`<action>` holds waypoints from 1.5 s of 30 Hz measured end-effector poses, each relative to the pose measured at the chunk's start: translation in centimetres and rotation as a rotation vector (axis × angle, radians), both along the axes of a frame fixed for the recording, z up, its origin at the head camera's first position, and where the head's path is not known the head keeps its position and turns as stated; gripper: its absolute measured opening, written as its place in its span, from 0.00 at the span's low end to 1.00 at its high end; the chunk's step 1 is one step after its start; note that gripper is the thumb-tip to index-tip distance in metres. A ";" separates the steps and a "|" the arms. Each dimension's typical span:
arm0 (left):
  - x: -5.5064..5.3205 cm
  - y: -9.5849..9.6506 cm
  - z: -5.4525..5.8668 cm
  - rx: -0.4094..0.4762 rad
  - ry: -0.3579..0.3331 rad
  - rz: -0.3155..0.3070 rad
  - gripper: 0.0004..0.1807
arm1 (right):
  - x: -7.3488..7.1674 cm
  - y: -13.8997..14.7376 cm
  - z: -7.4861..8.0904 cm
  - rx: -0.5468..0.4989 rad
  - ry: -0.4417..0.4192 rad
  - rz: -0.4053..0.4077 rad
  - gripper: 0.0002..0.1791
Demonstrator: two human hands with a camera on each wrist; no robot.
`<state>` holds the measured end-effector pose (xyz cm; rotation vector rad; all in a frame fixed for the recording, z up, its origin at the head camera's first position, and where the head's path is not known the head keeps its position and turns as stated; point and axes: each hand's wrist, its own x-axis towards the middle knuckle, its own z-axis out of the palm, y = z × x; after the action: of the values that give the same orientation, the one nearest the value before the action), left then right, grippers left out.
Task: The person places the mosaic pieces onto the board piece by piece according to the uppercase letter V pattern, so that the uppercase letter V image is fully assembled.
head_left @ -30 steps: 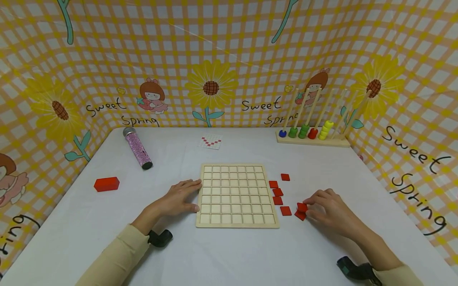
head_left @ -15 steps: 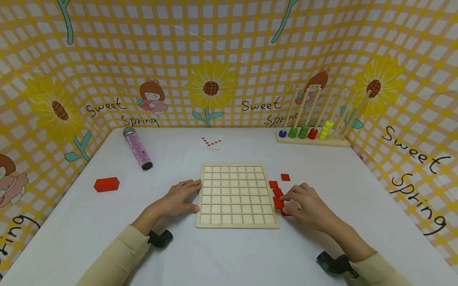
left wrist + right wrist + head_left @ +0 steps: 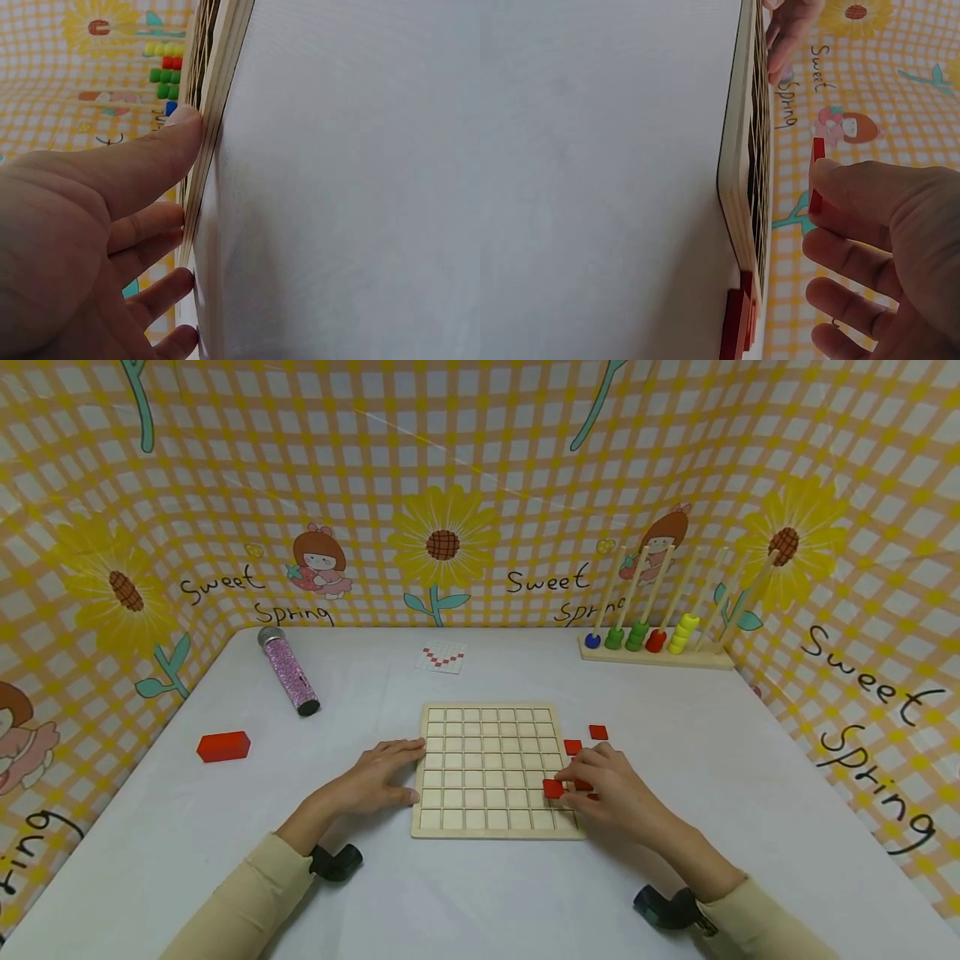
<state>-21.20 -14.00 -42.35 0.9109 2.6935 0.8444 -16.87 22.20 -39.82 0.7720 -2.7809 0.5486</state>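
A wooden grid board [image 3: 487,773] with square cells lies in the middle of the table. My left hand [image 3: 371,777] touches its left edge, thumb and fingers fairly straight; the left wrist view shows the thumb [image 3: 169,150] against the board's side. With thumb and forefinger, my right hand [image 3: 618,793] pinches a red square tile [image 3: 553,788] over the board's lower right cells. In the right wrist view that red tile [image 3: 817,176] is held up, apart from the board. Other red tiles [image 3: 573,747] lie along the board's right side, some partly hidden by the right hand.
A pattern card [image 3: 442,657] with red squares lies behind the board. At the back right stands a bead abacus [image 3: 656,656] with upright pegs. A glittery pink microphone [image 3: 289,675] and a red block [image 3: 223,747] are on the left. Patterned cloth [image 3: 480,460] surrounds the table.
My right hand has picked a red tile from the overlapping pair at the right and carried it left, over the board. The left hand stays at the board's edge.
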 end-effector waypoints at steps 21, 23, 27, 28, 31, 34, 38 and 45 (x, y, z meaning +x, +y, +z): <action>0.0 0.2 -0.3 0.039 -0.007 0.032 0.34 | -0.4 -2.8 -0.3 -0.011 0.014 0.043 0.11; -0.1 0.2 -0.3 0.040 -0.005 0.030 0.34 | -0.4 -3.1 -0.3 -0.015 0.016 0.046 0.11; -0.1 0.2 -0.4 0.037 0.002 0.028 0.34 | -0.5 -3.6 -0.5 -0.009 0.029 0.046 0.10; 0.0 0.1 -0.4 0.037 0.004 0.027 0.34 | -0.5 -3.7 -0.6 -0.005 0.031 0.044 0.10; 0.0 0.1 -0.4 0.036 0.002 0.028 0.34 | -0.6 -4.0 -0.6 0.001 0.036 0.051 0.09; 0.0 0.0 -0.5 0.037 0.002 0.027 0.34 | -0.6 -4.3 -0.7 0.008 0.038 0.061 0.09; 0.0 0.0 -0.5 0.038 0.007 0.019 0.34 | -0.7 -4.6 -0.8 0.021 0.030 0.071 0.10; 0.1 0.0 -0.8 0.022 0.002 0.003 0.33 | -0.6 -5.1 -1.0 0.032 0.012 0.062 0.10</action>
<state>-21.10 -14.03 -43.14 0.9130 2.6930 0.8758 -17.48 17.12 -40.79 0.8673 -2.7693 0.5097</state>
